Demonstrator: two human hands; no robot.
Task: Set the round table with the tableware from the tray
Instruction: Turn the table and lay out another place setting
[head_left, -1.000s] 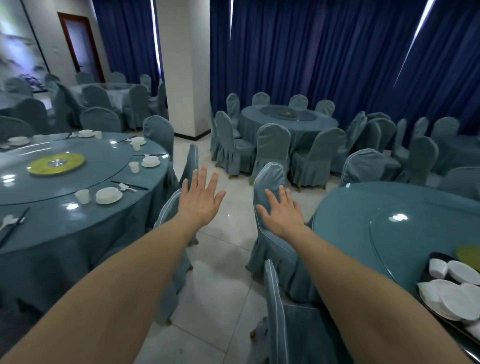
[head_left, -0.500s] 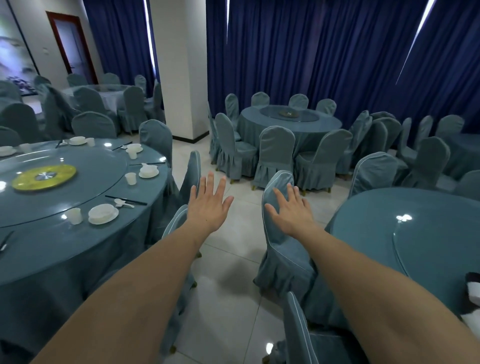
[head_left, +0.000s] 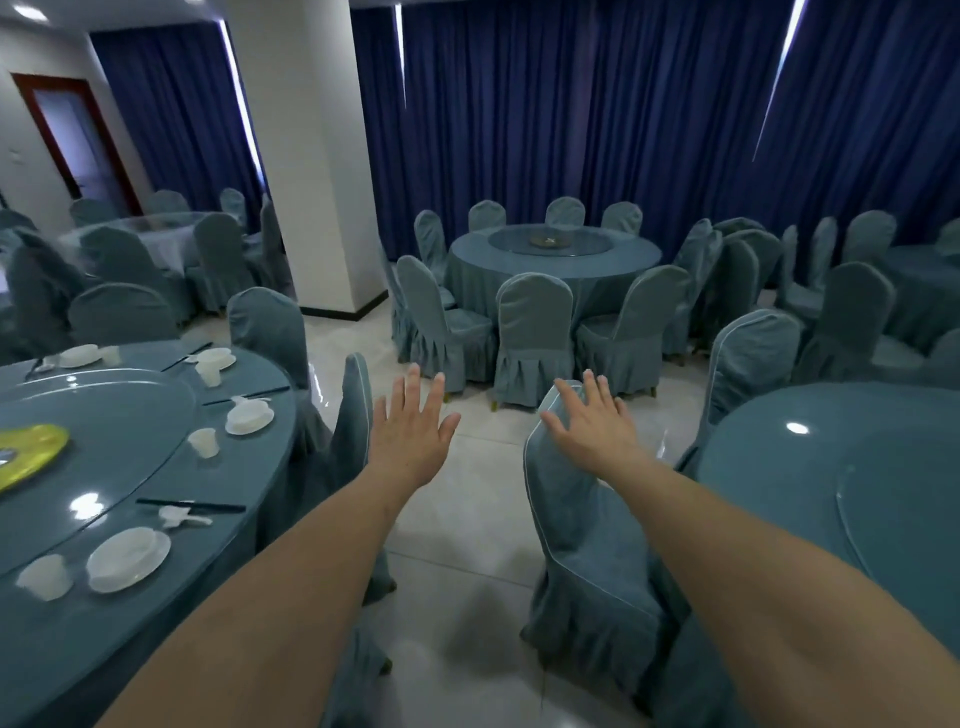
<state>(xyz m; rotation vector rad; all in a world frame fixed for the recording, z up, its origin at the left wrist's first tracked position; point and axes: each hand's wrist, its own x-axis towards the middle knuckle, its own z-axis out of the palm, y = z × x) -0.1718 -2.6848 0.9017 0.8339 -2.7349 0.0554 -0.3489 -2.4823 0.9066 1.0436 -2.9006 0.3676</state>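
Both my arms stretch forward over the aisle, palms down, fingers straight and spread, holding nothing. My left hand (head_left: 413, 428) hovers above the floor beside a chair back. My right hand (head_left: 592, 426) hovers over the top of a covered chair (head_left: 587, 551). On the left, a round table (head_left: 67, 644) carries white plates with bowls (head_left: 127, 558), cups (head_left: 203, 442), spoons and black chopsticks (head_left: 189, 505). On the right stands a bare round table (head_left: 810, 467) with a glass turntable. The tray is out of view.
Covered chairs ring both near tables, one (head_left: 353, 431) just left of my left hand. A tiled aisle (head_left: 467, 519) runs between them toward another round table (head_left: 556, 260) with chairs. A white pillar (head_left: 306, 156) stands at the back left, blue curtains behind.
The view has swung left and up: the tray with white dishes on the right table left the frame. Both hands stayed outstretched and open, and the set table on the left came closer.
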